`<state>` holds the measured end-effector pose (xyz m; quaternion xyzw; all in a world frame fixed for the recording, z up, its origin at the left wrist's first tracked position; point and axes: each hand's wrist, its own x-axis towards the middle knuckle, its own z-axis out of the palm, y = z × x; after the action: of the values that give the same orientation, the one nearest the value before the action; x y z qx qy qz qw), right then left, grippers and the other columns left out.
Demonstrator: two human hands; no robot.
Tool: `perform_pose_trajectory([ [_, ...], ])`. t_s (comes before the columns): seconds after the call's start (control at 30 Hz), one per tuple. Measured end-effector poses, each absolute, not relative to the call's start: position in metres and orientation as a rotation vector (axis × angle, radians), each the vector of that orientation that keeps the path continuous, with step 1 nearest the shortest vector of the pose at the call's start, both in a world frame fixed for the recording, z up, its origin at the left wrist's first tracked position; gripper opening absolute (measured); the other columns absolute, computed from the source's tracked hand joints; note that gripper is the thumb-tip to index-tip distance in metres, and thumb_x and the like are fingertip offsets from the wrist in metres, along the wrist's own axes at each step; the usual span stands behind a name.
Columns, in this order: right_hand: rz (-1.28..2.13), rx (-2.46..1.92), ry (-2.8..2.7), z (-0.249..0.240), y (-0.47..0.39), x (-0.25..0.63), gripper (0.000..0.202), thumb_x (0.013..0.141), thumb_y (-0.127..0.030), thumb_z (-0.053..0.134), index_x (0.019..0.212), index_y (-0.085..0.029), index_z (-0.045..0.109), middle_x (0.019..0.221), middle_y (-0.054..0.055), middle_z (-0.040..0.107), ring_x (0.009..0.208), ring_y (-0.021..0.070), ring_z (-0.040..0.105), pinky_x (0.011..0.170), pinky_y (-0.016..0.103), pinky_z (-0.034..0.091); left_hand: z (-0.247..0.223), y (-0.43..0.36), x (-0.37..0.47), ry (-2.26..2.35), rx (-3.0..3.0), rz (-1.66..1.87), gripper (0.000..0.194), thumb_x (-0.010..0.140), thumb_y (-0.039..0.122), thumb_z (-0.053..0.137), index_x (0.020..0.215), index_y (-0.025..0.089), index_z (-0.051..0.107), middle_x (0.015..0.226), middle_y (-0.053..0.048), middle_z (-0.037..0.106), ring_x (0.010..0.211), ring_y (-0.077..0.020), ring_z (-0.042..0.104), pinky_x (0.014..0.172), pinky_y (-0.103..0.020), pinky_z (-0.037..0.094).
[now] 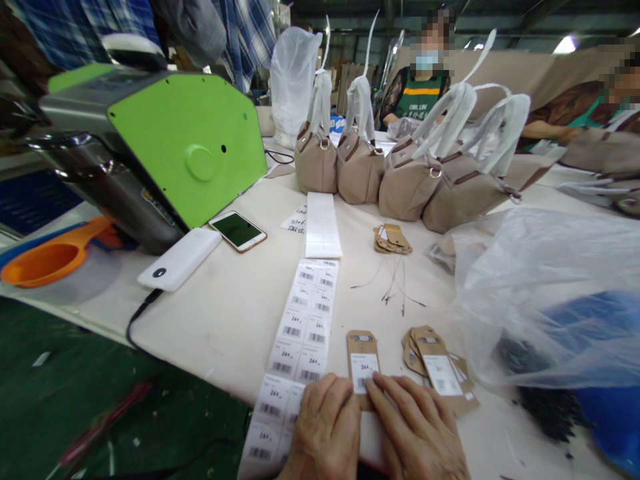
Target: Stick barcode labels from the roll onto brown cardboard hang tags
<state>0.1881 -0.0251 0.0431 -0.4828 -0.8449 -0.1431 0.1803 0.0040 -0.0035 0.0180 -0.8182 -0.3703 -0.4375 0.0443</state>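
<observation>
With my left hand (325, 427) and right hand (417, 430) pressing flat, fingers open, on the tag (363, 363), its sticker could crease if either slides.

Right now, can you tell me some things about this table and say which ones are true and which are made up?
1. Both hands, left hand and right hand, press on a brown tag. True.
2. The sticker strip lies right of the tag. False: it lies left.
3. The phone lies beside the green machine. True.
4. The bags are bright red. False: they are beige with wrapped handles.
5. A clear plastic bag lies at the right. True.
</observation>
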Motion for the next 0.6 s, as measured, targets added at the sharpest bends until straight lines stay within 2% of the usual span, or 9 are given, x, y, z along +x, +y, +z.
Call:
perform_pose_trajectory([
  [0.2, -0.506, -1.398, -2.324, 0.046, -0.022, 0.176, 0.041, 0.076, -0.012, 0.049, 0.116, -0.010, 0.060, 0.112, 0.008, 0.068, 0.103, 0.0237, 0.054, 0.087, 0.039, 0.036, 0.026, -0.001, 0.007, -1.126, -2.413, -1.394, 0.021, 0.080, 0.004, 0.043, 0.085, 0.010, 0.062, 0.090, -0.013, 0.065, 0.090, -0.0229, 0.059, 0.075, -0.034, 0.053],
  [0.37, -0.458, -1.281, -2.332, 0.047, -0.026, 0.178, 0.037, 0.075, -0.012, 0.051, 0.110, -0.015, 0.062, 0.110, 0.005, 0.068, 0.104, 0.0242, 0.055, 0.088, 0.039, 0.037, 0.027, -0.001, 0.008, -1.112, -2.423, -1.387, 0.022, 0.081, 0.004, 0.042, 0.086, 0.009, 0.063, 0.089, -0.014, 0.064, 0.089, -0.0234, 0.059, 0.073, -0.034, 0.053],
  [0.5, -0.291, -1.407, -2.141, 0.042, -0.028, 0.179, 0.033, 0.083, -0.010, 0.044, 0.114, -0.011, 0.055, 0.109, 0.010, 0.063, 0.103, 0.0196, 0.056, 0.086, 0.031, 0.046, 0.023, -0.002, 0.007, -1.106, -2.459, -1.380, 0.021, 0.078, 0.002, 0.045, 0.089, 0.007, 0.063, 0.094, -0.015, 0.063, 0.094, -0.0254, 0.057, 0.076, -0.036, 0.052],
  [0.6, -0.308, -1.571, -2.021, 0.043, -0.022, 0.172, 0.032, 0.091, -0.018, 0.038, 0.119, -0.008, 0.049, 0.107, 0.014, 0.062, 0.102, 0.0202, 0.058, 0.084, 0.030, 0.052, 0.022, -0.003, 0.006, -1.113, -2.487, -1.374, 0.023, 0.078, 0.002, 0.044, 0.090, 0.006, 0.063, 0.096, -0.015, 0.062, 0.094, -0.0250, 0.056, 0.077, -0.035, 0.052],
])
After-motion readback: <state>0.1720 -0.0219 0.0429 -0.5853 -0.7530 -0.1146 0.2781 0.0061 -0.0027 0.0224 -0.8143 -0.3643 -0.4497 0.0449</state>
